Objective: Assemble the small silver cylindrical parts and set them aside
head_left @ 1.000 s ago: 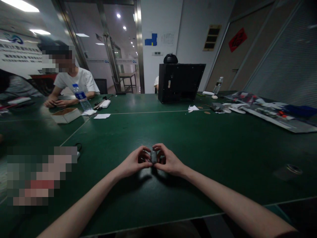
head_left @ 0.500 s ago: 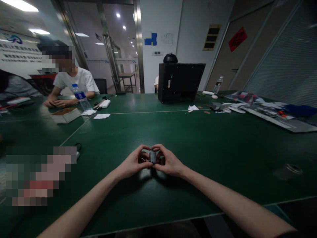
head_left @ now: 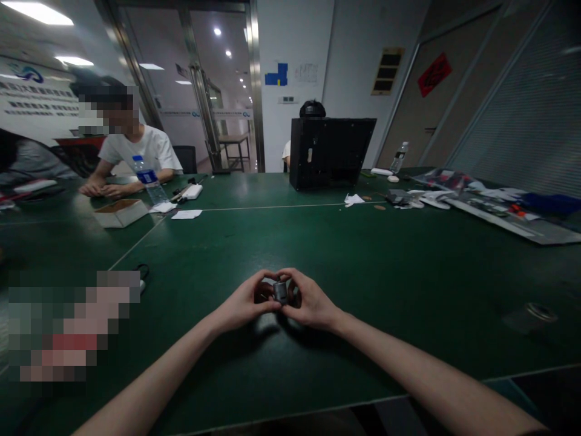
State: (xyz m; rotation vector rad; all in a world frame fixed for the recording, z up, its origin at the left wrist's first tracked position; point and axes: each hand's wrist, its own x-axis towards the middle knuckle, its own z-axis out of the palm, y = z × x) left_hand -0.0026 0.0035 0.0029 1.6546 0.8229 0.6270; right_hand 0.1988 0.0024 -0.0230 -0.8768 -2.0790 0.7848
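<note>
Both of my hands meet above the green work table, in front of me. My left hand and my right hand pinch a small silver metal part between their fingertips. It looks like a small motor casing, though my fingers hide much of it. Its end faces me, and its other details are too small to tell. Dark shadows lie on the table surface under my hands.
A co-worker sits at the far left with a water bottle and a cardboard box nearby. A black case stands at the far edge. Papers and electronics lie at the right, beside a metal disc-like fitting.
The metal part has turned in my fingers and now looks shorter, and it sits slightly lower. My hands have closed in around it.
</note>
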